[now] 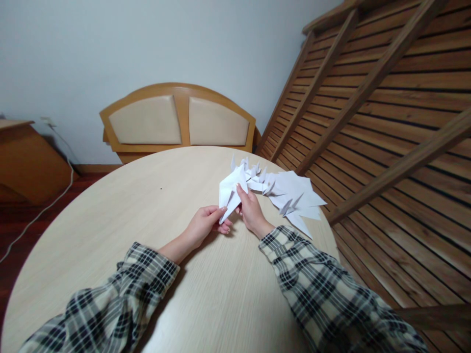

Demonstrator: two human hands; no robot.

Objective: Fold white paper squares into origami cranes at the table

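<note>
A folded white paper piece (231,192) is held just above the round pale wooden table (147,211), near its far right side. My left hand (204,225) pinches the paper's lower point, fingers closed on it. My right hand (250,210) grips the same paper from the right, thumb on its upper face. Both arms wear plaid sleeves. Right behind my hands lies a pile of white folded paper figures and sheets (290,193) on the table.
A wooden bench back with two beige pads (178,120) stands against the wall beyond the table. A slatted wooden frame (386,113) leans at the right. A brown cabinet (25,157) and a white cable (44,206) are at the left.
</note>
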